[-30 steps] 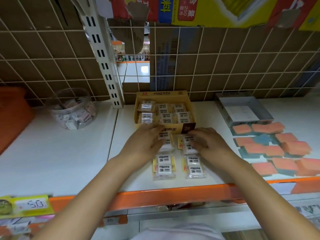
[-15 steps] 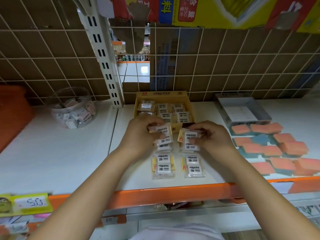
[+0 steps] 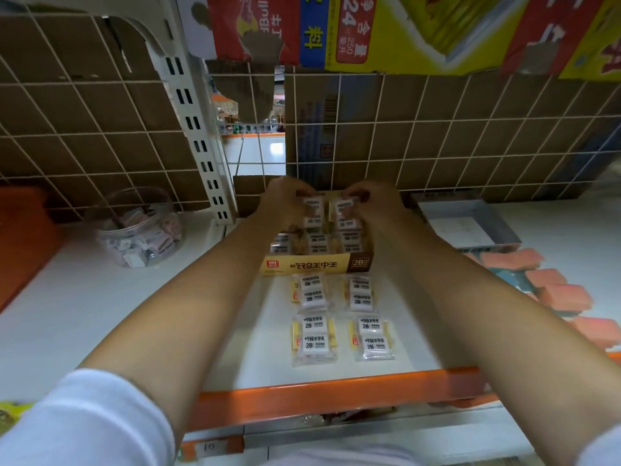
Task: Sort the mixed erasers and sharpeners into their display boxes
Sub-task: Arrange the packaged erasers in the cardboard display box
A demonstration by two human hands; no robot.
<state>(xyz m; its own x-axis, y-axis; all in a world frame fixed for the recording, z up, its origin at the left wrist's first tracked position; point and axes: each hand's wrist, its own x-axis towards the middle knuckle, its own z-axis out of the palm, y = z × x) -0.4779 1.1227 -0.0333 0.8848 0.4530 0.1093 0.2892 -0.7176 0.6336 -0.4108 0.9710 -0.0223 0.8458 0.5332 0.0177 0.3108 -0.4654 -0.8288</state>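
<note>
Left hand pinches an eraser pack; right hand pinches a second eraser pack. Both grips clenched on the packs, held over the back of the yellow display box. Box sits on white shelf. Four packs lie just in front of box. Orange erasers to the right.

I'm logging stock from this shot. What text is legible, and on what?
"2B": yellow display box, front panel, right end.
"2B": each eraser pack lying on the shelf.
"24" and "250": carton overhead, upside down.
"10": orange tag below the shelf edge.
Other print: too blurred.
</note>
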